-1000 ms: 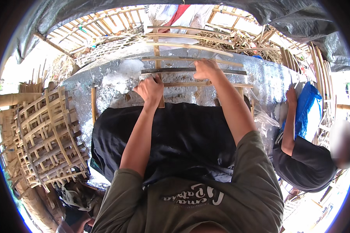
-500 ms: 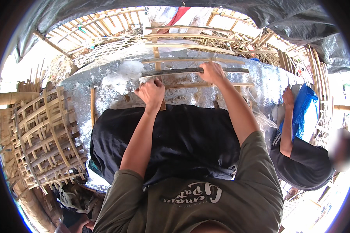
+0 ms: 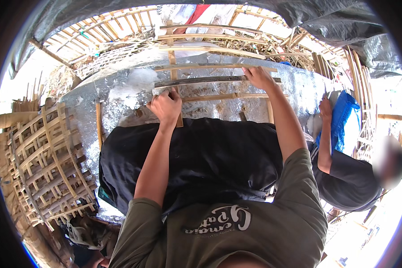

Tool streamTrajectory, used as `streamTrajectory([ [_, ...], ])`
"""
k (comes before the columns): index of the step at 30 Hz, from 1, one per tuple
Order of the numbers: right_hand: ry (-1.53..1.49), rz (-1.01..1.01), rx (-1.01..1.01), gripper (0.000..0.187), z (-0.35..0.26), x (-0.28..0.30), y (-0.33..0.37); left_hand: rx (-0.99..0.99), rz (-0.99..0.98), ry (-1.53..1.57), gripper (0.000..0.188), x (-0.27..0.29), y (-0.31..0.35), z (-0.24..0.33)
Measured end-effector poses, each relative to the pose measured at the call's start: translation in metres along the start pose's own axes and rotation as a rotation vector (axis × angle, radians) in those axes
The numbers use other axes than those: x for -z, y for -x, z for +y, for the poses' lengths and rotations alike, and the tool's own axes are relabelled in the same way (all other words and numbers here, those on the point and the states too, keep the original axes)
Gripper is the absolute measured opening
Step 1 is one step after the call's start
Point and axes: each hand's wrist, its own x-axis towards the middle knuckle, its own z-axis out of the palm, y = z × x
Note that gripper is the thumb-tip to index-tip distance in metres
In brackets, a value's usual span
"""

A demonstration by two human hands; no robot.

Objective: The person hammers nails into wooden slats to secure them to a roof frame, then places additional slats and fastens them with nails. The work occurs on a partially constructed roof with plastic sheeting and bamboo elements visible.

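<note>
In front of me lies a frame of several bamboo crosspieces over a bamboo upright [image 3: 171, 57]. My left hand [image 3: 165, 106] is closed at the left end of the lowest bamboo strip [image 3: 228, 96], beside the upright; the fingers hide the strip's end. One crosspiece above it is a dark bamboo strip [image 3: 201, 81]. My right hand [image 3: 260, 79] is closed over that strip towards its right end, its fingertips reaching up near the pale strip [image 3: 196, 66] above. A second upright [image 3: 270, 111] shows below my right hand, partly covered by my forearm.
Black cloth [image 3: 210, 156] covers my lap. Beneath the frame spreads a shiny silver-grey sheet [image 3: 82, 107]. A woven bamboo panel [image 3: 49, 165] stands at the left. At the right a co-worker [image 3: 348, 178] sits with one hand near a blue plastic sheet [image 3: 344, 117].
My right hand has slid rightward along the dark strip. My left hand stays at the same end of the frame. The whole view has shifted slightly.
</note>
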Motion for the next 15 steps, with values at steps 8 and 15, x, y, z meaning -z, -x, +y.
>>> streamTrajectory([
  [8, 0.093, 0.223, -0.131, 0.069, 0.002, -0.017, 0.022, -0.006, -0.007, 0.016, 0.029, -0.005, -0.004, -0.006],
  [15, 0.152, 0.268, -0.179, 0.066, -0.007, 0.006, 0.027, 0.014, -0.022, 0.076, 0.031, -0.005, -0.002, -0.009],
])
